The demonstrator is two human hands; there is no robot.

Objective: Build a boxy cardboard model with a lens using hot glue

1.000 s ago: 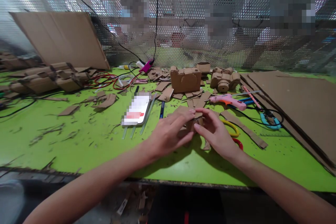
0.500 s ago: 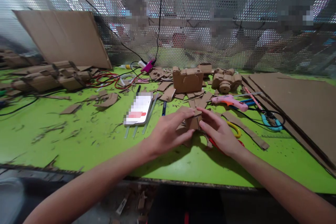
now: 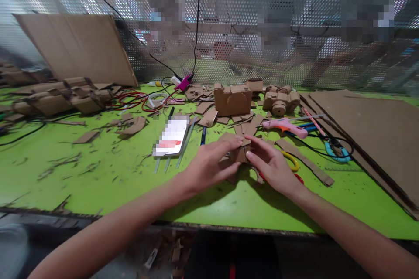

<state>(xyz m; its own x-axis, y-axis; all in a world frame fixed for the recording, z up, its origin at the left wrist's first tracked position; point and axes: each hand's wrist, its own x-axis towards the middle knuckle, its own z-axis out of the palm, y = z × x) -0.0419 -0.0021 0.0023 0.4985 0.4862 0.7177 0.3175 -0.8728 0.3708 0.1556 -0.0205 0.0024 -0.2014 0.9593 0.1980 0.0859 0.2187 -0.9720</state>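
Between my two hands is a small folded cardboard piece [image 3: 240, 154], close above the green table. My left hand [image 3: 209, 163] grips it from the left, fingers over its top and thumb at its lower edge. From the right, my right hand [image 3: 273, 163] closes on it, with index finger on top and thumb against its front. Fingers partly hide the piece. Scissors with yellow and red handles [image 3: 292, 161] lie partly under my right hand. Beyond my hands rest a pink glue gun [image 3: 286, 127] and loose cardboard strips [image 3: 250, 126].
A phone [image 3: 172, 135] lies left of my hands, beside clear glue sticks [image 3: 186, 141] and a blue cutter [image 3: 203, 135]. Cardboard camera models [image 3: 233, 100] stand behind. Large cardboard sheets [image 3: 369, 126] cover the right side; blue-handled pliers [image 3: 337, 152] lie near them. A perforated metal screen [image 3: 242, 61] closes the back.
The whole view has shifted very slightly. Both hands keep their hold on the cardboard piece, with hardly any visible movement.
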